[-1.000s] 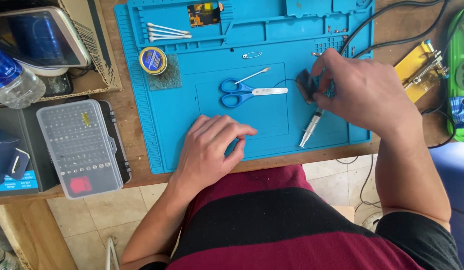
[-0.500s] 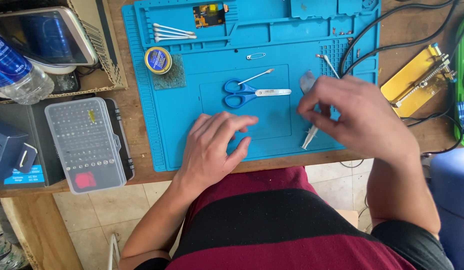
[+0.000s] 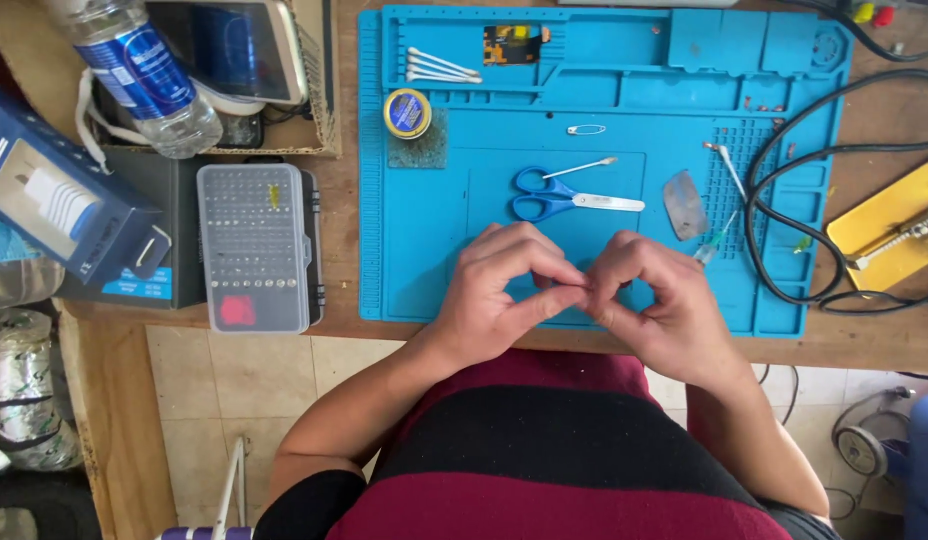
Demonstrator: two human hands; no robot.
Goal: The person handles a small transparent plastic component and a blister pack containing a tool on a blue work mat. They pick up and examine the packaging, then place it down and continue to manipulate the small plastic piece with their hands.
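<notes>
My left hand [image 3: 499, 285] and my right hand [image 3: 656, 300] meet fingertip to fingertip over the near part of the blue work mat [image 3: 414, 260]. Together they pinch a small item; the fingers hide it, so I cannot tell what it is. A thin syringe-like tool [image 3: 714, 243] pokes out from behind my right hand. Just beyond the hands lie blue-handled scissors [image 3: 544, 195], a cotton swab [image 3: 581, 167] and a grey pick-shaped piece [image 3: 684, 205].
A clear bit case [image 3: 256, 245], a blue box [image 3: 64, 200] and a water bottle [image 3: 144, 85] sit to the left. A solder reel [image 3: 407, 112], swabs [image 3: 439, 65] and a small circuit board [image 3: 514, 42] lie at the mat's far side. Black cables [image 3: 784, 220] and a yellow tool [image 3: 884, 225] are on the right.
My right hand came back from the mat's right side toward me and joined my left hand. The left hand lifted off the mat and curled its fingers to meet it.
</notes>
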